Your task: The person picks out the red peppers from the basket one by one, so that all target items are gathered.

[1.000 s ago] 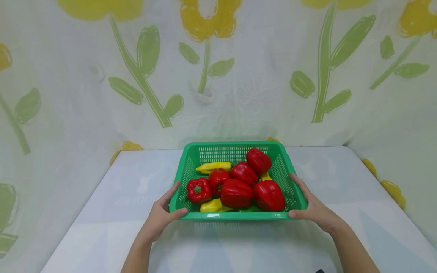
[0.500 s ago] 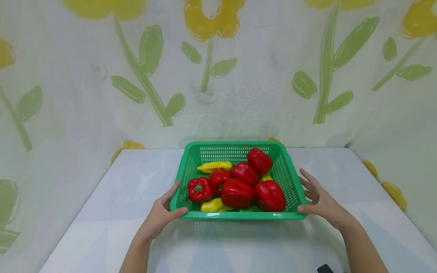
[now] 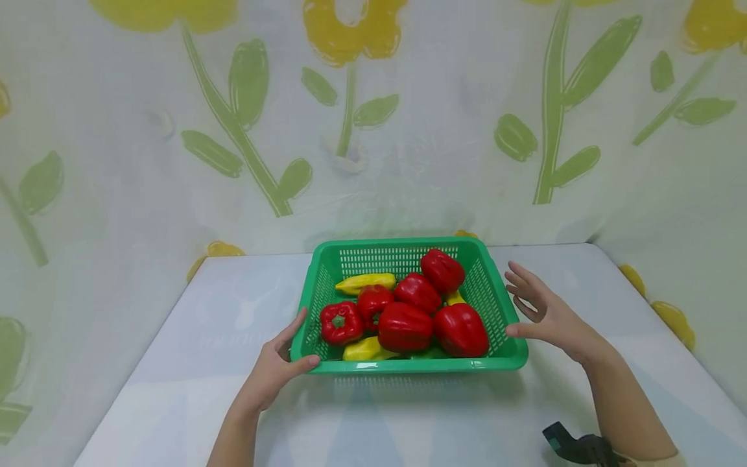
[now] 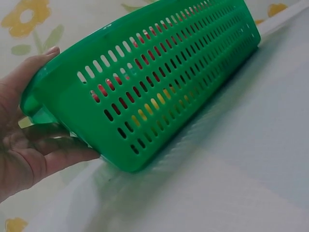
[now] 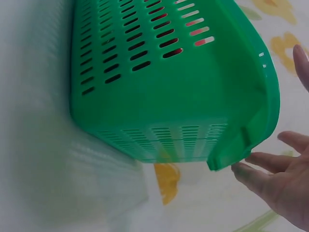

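Note:
A green plastic basket [image 3: 408, 367] with slotted walls sits on the white table. It holds several red bell peppers [image 3: 405, 327] and yellow peppers [image 3: 366, 283]. My left hand [image 3: 273, 373] grips the basket's front left corner. In the left wrist view, the left thumb [image 4: 52, 50] lies at the rim and the fingers reach under it along the side wall. My right hand [image 3: 548, 318] is beside the right wall, its fingers spread and loosely bent with nothing in them. Fingertips of the right hand [image 5: 285, 179] show close to the rim's underside in the right wrist view.
The white table [image 3: 192, 363] extends around the basket on both sides and in front. Behind it hangs a pale cloth [image 3: 432, 130] printed with yellow flowers. A dark strap-like device [image 3: 583, 447] is on my right wrist.
My right hand has let go of the basket's right corner and moved outward, then up and back along the side. The left hand stays on its corner; the basket keeps its place.

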